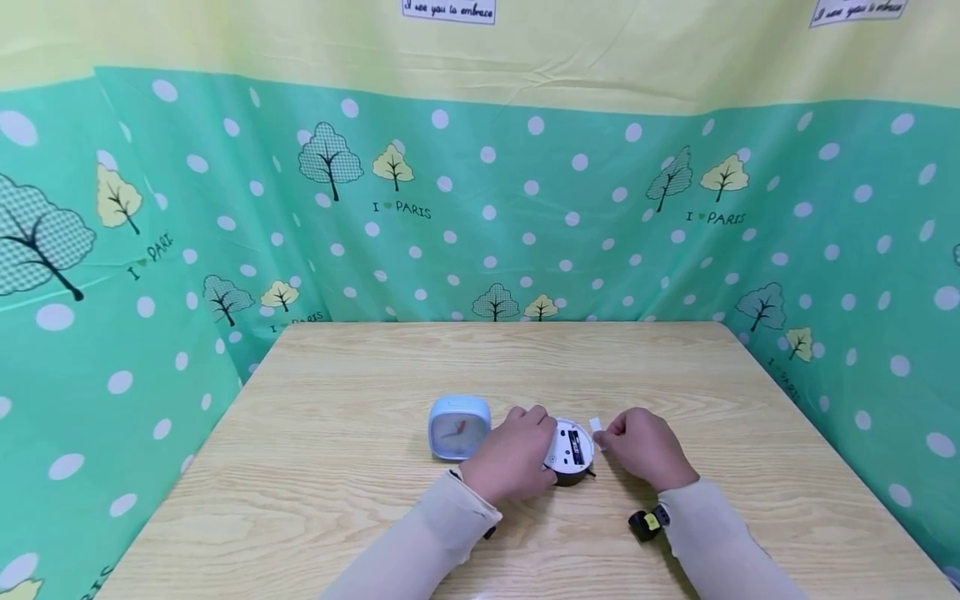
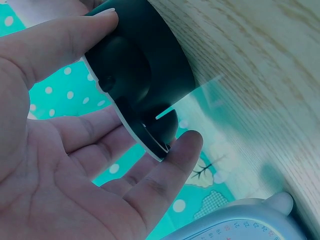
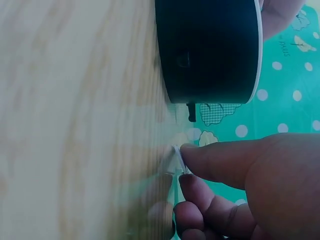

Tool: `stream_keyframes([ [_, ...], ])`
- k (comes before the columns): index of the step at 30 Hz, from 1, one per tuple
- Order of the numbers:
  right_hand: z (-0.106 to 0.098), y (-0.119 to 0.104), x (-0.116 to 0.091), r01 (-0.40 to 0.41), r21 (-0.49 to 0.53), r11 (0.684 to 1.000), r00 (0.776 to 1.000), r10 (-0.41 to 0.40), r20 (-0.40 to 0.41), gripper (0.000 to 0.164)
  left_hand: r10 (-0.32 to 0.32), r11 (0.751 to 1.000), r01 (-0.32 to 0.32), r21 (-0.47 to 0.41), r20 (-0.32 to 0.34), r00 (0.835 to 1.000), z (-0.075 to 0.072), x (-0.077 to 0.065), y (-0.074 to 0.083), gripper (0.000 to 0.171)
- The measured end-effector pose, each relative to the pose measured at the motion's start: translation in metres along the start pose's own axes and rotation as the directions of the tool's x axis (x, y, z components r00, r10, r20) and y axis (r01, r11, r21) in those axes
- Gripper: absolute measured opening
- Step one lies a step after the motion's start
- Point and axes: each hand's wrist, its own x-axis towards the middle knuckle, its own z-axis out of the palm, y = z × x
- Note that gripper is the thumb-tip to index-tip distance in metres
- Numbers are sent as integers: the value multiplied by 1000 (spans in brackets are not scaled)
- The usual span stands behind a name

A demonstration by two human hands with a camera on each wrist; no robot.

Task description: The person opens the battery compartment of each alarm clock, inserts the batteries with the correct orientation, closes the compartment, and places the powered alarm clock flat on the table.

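My left hand (image 1: 513,454) grips a round black device with a white back (image 1: 558,450), thumb on one side and fingers on the other. Its white back faces up, with an oblong recess (image 1: 576,447) holding something dark; whether that is a battery, I cannot tell. In the left wrist view the black side (image 2: 125,45) shows under the thumb. To the right, my right hand (image 1: 648,448) pinches a small flat white piece (image 3: 180,160) between thumb and forefinger, close to the table and apart from the device. Left of my left hand stands a light blue clock (image 1: 444,406), partly hidden by it.
The wood-grain table (image 1: 360,517) lies under both hands. A green curtain (image 1: 525,250) with dots and trees closes off the back and sides. A black wrist camera (image 1: 643,525) hangs at my right wrist, near the tabletop.
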Motion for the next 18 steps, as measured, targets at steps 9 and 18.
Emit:
stream_keyframes([
  [9, 0, -1, 1, -23, 7, 1000, 1000, 23, 18, 37, -13, 1000, 14, -9, 26, 1000, -2, 0, 2, 62],
  [18, -2, -2, 0, -16, 16, 1000, 1000, 16, 22, 37, -11, 1000, 12, -4, 18, 1000, -3, -1, 3, 62],
])
